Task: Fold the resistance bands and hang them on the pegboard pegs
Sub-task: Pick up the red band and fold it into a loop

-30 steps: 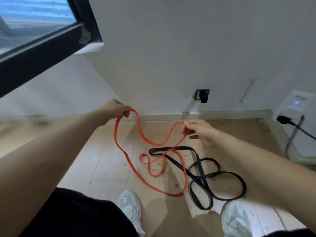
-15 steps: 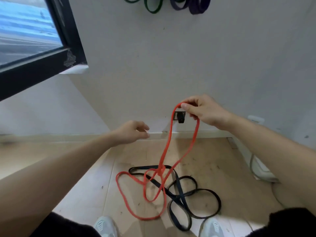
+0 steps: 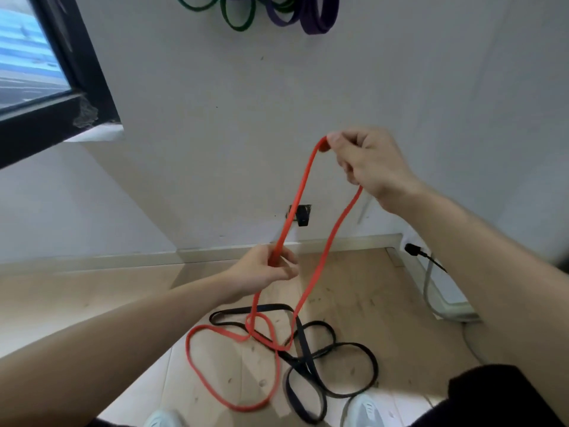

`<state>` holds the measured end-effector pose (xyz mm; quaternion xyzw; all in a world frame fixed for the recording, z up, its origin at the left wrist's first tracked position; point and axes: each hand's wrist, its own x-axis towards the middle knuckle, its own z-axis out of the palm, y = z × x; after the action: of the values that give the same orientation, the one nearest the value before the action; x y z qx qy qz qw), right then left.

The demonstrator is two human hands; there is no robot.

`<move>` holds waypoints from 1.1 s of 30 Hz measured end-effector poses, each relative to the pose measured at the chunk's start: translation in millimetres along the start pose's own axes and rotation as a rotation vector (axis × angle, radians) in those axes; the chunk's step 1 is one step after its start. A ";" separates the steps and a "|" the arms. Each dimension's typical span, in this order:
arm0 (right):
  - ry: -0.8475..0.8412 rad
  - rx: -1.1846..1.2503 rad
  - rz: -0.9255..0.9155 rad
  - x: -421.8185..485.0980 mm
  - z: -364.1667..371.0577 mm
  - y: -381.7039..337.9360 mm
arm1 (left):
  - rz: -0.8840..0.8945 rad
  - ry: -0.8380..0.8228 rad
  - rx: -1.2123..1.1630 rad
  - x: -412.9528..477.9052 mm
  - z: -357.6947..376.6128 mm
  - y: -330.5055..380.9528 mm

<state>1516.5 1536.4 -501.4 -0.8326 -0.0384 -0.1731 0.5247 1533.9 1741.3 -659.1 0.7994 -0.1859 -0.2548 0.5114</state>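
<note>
My right hand [image 3: 371,166] pinches the top of a long red resistance band [image 3: 300,192] and holds it up in front of the white wall. Lower down, my left hand [image 3: 266,268] grips one strand of the same band. The rest of the red band trails to the wooden floor in loose loops. A black band [image 3: 335,349] lies tangled on the floor under and beside those loops. Green bands [image 3: 237,16] and purple bands [image 3: 311,18] hang at the top of the wall; their pegs are out of frame.
A black-framed window [image 3: 46,87] fills the upper left. A small black wall fitting [image 3: 300,214] sits just above the baseboard. At the right, a plugged-in cable [image 3: 425,257] runs by a white unit [image 3: 452,300]. My white shoes [image 3: 368,409] stand near the bands.
My right hand has lifted the red band higher up the wall. My left hand, empty half a second ago, now grips a strand lower down. The view has tilted up.
</note>
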 end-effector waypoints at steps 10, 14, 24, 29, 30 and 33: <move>0.381 0.012 0.053 12.0 -28.2 26.7 | 0.141 0.311 -0.051 -9.5 12.2 -19.3; 0.468 0.000 0.119 16.9 -42.2 44.4 | 0.225 0.368 -0.032 -15.0 7.3 -5.1; -0.691 -0.688 0.412 -16.4 -24.1 120.6 | 0.205 0.166 -0.143 -20.1 -18.4 41.9; -0.823 -0.211 0.421 -23.0 9.6 97.3 | 0.146 0.178 -0.108 -18.8 -26.9 54.6; -0.825 -0.134 0.416 -24.4 15.7 91.0 | 0.141 0.191 -0.099 -19.0 -27.3 56.3; -0.844 -0.030 0.385 -28.6 31.5 80.2 | 0.104 0.236 -0.045 -17.7 -31.1 59.5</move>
<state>1517.2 1532.0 -592.1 -0.8297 -0.0907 0.2810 0.4738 1536.1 1749.4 -590.2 0.8013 -0.1597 -0.1364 0.5601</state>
